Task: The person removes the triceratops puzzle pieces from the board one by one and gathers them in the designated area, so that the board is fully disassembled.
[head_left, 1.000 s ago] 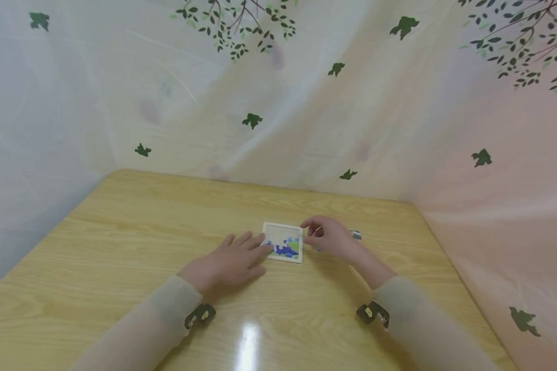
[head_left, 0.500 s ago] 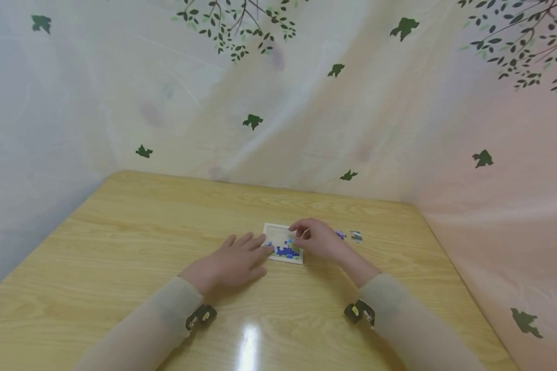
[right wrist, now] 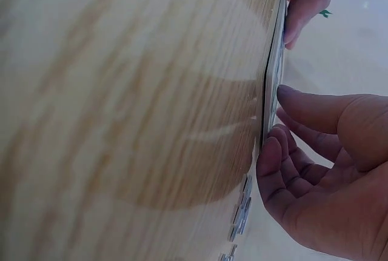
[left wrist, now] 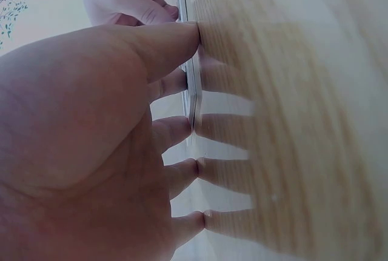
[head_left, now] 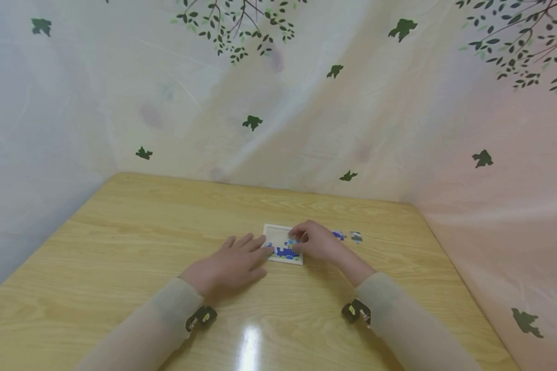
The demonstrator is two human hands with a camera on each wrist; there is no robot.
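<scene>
A small square jigsaw puzzle in a white-rimmed tray (head_left: pixel 284 260) lies on the table, its lower part filled with blue and green dinosaur pieces. My left hand (head_left: pixel 229 262) lies with fingers spread at the tray's left side. In the left wrist view, its thumb (left wrist: pixel 176 43) and fingertips press along the tray edge and tabletop. My right hand (head_left: pixel 316 241) is over the tray's right side, thumb and index finger around a bluish puzzle piece (head_left: pixel 293 240) at the board. The right wrist view shows its thumb (right wrist: pixel 309 108) touching the board and the other fingers curled.
Loose pieces lie to the right of the tray: a purple puzzle piece (head_left: pixel 339 235) and a grey-green one (head_left: pixel 356 236). The wooden table (head_left: pixel 144 247) meets a pale leaf-printed curtain (head_left: pixel 190 129) at the back and sides.
My right hand has moved left from beside the tray to over its right part, uncovering the purple piece. The left hand has stayed in place.
</scene>
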